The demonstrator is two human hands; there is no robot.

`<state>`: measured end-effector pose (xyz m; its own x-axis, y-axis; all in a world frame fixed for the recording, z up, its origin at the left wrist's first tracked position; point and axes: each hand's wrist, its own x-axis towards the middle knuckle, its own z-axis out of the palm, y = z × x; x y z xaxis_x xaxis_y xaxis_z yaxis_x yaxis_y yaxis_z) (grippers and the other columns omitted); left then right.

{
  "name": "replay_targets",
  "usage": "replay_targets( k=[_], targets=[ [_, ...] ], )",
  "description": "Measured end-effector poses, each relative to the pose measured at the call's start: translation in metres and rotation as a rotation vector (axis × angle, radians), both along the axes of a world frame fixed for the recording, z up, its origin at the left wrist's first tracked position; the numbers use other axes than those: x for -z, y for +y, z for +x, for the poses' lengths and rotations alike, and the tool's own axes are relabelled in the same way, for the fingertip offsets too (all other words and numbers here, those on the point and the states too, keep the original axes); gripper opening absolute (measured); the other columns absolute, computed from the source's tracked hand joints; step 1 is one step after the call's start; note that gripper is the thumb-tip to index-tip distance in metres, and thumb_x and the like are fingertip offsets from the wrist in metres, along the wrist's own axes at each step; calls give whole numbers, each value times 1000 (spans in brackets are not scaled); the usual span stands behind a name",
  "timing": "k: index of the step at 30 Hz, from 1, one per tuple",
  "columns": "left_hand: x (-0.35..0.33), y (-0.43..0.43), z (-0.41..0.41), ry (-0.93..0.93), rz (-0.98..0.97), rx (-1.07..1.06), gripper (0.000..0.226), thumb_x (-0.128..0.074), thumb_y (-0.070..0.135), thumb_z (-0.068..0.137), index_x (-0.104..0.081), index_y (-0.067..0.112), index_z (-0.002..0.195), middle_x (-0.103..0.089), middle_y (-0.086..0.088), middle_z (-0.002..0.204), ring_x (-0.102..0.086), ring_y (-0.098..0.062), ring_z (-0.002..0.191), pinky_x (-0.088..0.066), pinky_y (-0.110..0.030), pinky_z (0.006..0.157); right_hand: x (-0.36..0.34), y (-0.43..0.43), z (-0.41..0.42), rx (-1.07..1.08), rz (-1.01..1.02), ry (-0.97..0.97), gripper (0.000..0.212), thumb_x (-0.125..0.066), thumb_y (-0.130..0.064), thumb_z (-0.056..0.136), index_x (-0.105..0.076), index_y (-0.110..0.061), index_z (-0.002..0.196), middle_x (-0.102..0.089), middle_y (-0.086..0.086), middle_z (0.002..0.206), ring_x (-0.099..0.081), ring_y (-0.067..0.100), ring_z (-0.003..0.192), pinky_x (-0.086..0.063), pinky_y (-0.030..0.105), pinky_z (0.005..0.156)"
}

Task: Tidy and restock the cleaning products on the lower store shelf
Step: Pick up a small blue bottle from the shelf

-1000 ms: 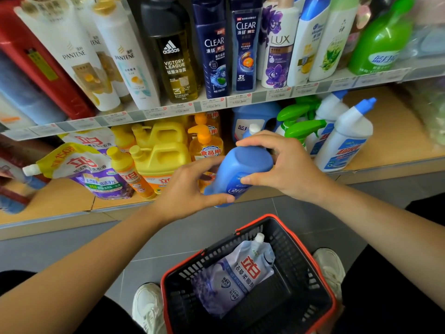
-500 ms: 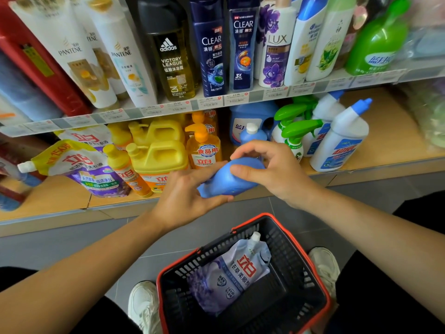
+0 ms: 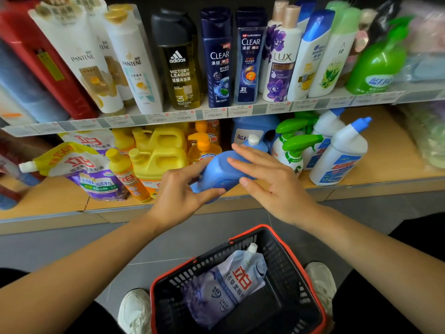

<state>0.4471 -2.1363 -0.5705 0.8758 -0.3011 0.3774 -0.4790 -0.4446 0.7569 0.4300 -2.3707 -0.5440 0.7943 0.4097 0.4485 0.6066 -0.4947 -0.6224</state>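
Observation:
A blue bottle (image 3: 222, 171) with a white cap lies tilted over the front of the lower shelf (image 3: 390, 153), cap pointing into the shelf. My left hand (image 3: 179, 196) grips its base between thumb and fingers. My right hand (image 3: 269, 179) is spread with straight fingers that rest on the bottle's upper side. Behind the bottle stands a larger blue jug (image 3: 252, 131). A lavender refill pouch (image 3: 226, 285) lies in the black basket (image 3: 310, 273) with red rim on the floor below.
Yellow jugs (image 3: 161, 160), an orange pump bottle (image 3: 204, 145) and a purple pouch (image 3: 91, 174) fill the shelf's left. Green spray bottles (image 3: 296, 145) and white toilet cleaner bottles (image 3: 342, 155) stand right. Shampoo bottles line the upper shelf (image 3: 240, 109). My shoes flank the basket.
The blue bottle went from upright in both hands to tilted, cap toward the shelf, and moved forward. My right hand has loosened from a grip to flat fingers.

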Motion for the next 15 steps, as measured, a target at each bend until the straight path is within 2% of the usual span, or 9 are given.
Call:
replay_targets(
  k=[3, 5, 10, 15],
  targets=[
    [-2, 3, 2, 16, -57, -19, 65, -88, 32, 78, -62, 22, 137, -71, 16, 122, -69, -7, 111, -59, -37, 94, 4, -1, 1, 24, -24, -172, 34, -63, -3, 94, -65, -7, 128, -57, 8, 140, -48, 22, 138, -39, 39, 114],
    [-3, 5, 3, 3, -60, -22, 66, -86, 31, 77, -62, 18, 137, -67, 21, 125, -65, 0, 115, -58, -33, 96, 6, 0, 1, 30, -6, -237, 31, -69, -1, 90, -70, -6, 121, -63, 9, 133, -56, 23, 130, -45, 40, 109],
    [-6, 8, 2, 11, -61, -25, 67, -86, 30, 77, -62, 16, 137, -66, 18, 128, -64, -3, 120, -57, -35, 97, 6, 0, 3, 61, 46, -327, 22, -77, -3, 84, -76, -3, 106, -72, 10, 116, -68, 26, 109, -53, 40, 97],
    [-9, 5, 0, 106, -100, 29, 63, -84, 31, 77, -61, 26, 136, -68, 24, 125, -64, -5, 120, -56, -36, 99, 1, -2, 6, 167, 115, -248, 22, -80, -5, 80, -77, -3, 101, -74, 6, 99, -68, 19, 91, -54, 33, 85]
  ],
)
